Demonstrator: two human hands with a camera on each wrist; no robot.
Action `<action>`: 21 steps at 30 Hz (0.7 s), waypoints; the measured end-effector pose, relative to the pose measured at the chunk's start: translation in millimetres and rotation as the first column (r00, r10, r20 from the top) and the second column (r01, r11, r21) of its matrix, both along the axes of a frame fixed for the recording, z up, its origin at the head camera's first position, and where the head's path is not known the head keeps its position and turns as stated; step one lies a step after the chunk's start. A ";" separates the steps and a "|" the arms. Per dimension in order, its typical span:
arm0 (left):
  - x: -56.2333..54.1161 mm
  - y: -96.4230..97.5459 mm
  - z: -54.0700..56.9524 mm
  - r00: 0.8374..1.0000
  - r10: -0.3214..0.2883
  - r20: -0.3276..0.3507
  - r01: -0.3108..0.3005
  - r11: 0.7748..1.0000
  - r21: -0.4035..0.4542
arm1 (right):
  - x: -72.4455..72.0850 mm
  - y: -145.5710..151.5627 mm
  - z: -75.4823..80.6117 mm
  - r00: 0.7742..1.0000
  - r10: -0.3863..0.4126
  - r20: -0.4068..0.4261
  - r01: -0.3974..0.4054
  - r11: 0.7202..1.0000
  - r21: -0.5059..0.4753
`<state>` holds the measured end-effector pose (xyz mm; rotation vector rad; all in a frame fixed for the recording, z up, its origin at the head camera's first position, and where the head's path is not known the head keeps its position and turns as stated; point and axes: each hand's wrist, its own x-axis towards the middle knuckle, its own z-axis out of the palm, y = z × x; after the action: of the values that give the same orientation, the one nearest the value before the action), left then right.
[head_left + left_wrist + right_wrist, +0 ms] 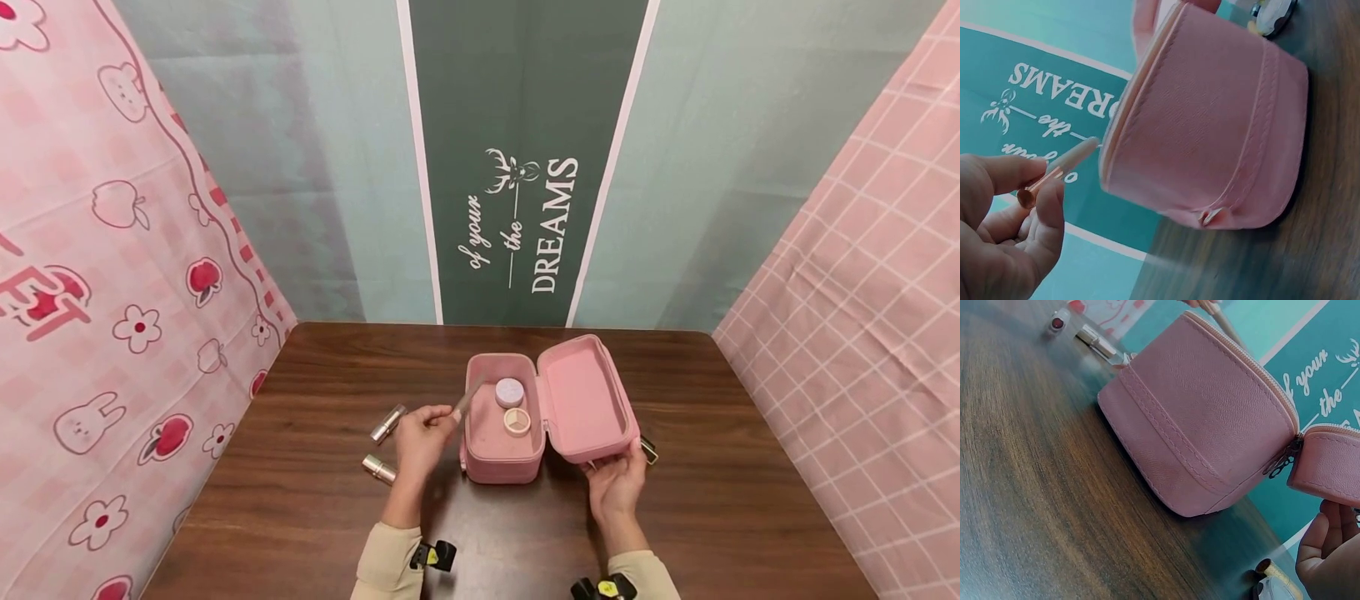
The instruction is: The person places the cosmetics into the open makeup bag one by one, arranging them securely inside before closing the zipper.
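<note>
A pink zip-up makeup case (504,471) stands on the table with its lid (587,400) swung out to the right. Inside lie a round lavender-topped container (509,392) and a round pan (517,422) split into three pale sections. My left hand (424,437) pinches a slim tube with a copper-coloured end (1027,197) between thumb and fingers. The tube's far tip reaches over the case's left rim. My right hand (618,483) holds the lid at its near right corner, fingers underneath; in the right wrist view that hand (1335,556) is partly cut off.
Two lipstick tubes, one farther back (387,423) and one nearer (378,468), lie on the wooden table (300,517) left of the case. Beyond the lid's right corner a gold-edged item (648,451) is partly hidden. Printed cloths hang behind and at both sides.
</note>
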<state>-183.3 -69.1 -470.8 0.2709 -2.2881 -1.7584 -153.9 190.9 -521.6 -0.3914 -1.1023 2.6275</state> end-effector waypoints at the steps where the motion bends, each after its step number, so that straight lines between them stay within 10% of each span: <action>1: -0.7 1.8 0.0 1.000 0.011 -0.004 -0.011 1.000 -0.010 | -0.1 -0.1 0.1 1.000 -0.001 0.002 0.001 1.000 0.001; 15: -4.6 21.7 4.2 1.000 0.005 -0.001 -0.005 0.989 -0.149 | -0.7 -1.0 2.4 1.000 -0.005 0.018 0.005 1.000 0.000; 21: -7.1 26.3 6.9 0.993 -0.115 0.016 0.113 0.987 0.110 | -0.8 -1.1 1.9 1.000 -0.006 0.016 0.006 1.000 0.005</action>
<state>-190.4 -42.8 -463.9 0.1836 -2.2678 -1.9499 -154.7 189.8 -519.7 -0.4140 -1.1109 2.6205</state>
